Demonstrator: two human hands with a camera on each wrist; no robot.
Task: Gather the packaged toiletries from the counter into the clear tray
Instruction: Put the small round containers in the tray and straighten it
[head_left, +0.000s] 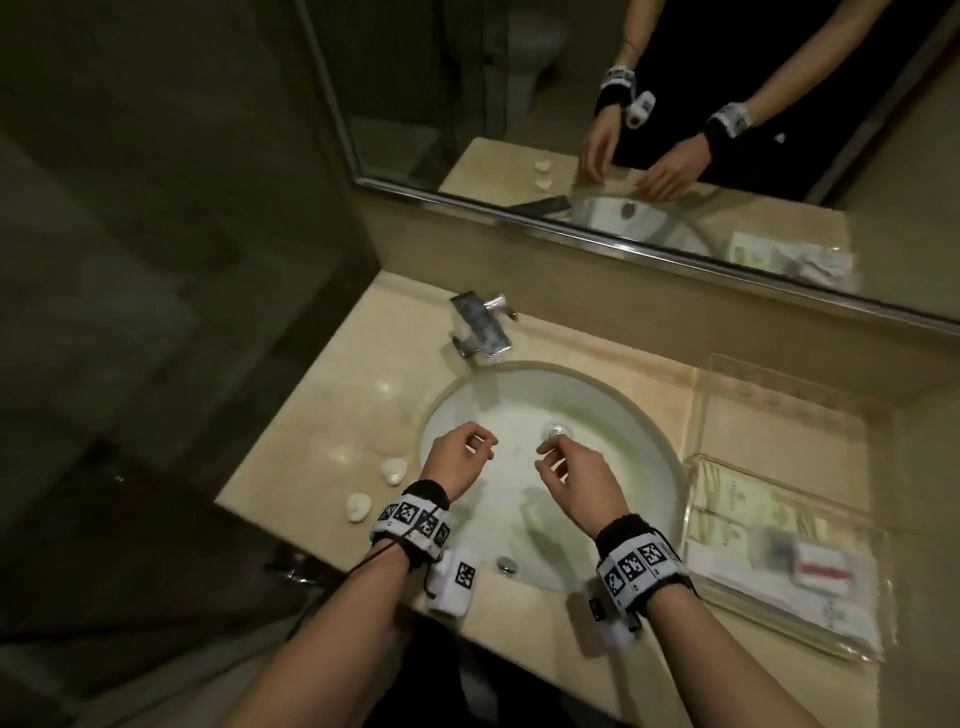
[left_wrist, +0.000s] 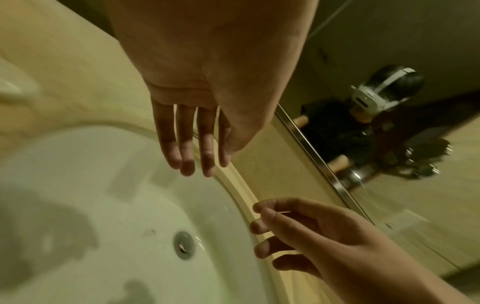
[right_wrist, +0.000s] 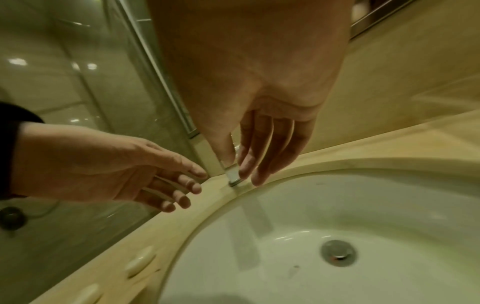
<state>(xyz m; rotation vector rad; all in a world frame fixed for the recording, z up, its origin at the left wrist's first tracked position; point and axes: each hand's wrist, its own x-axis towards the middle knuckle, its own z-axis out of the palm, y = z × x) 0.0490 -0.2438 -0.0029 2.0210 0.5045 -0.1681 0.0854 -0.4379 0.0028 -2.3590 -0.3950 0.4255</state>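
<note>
Two small white wrapped toiletries lie on the beige counter left of the basin, one (head_left: 392, 469) nearer the sink and one (head_left: 358, 506) nearer the front edge; the right wrist view shows them too (right_wrist: 140, 261) (right_wrist: 88, 294). The clear tray (head_left: 696, 460) sits on the counter right of the basin and holds several flat packets (head_left: 769, 545). My left hand (head_left: 480, 449) and right hand (head_left: 550, 462) hover side by side over the basin, fingers relaxed, holding nothing. The wrist views show the left fingers (left_wrist: 197, 160) and the right fingers (right_wrist: 246, 164) bare.
The white sink basin (head_left: 519, 519) with its drain (head_left: 556, 431) fills the counter's middle. A chrome faucet (head_left: 480, 327) stands behind it. A mirror (head_left: 675, 130) runs along the back wall. Left of the counter is a dark glass partition (head_left: 156, 260).
</note>
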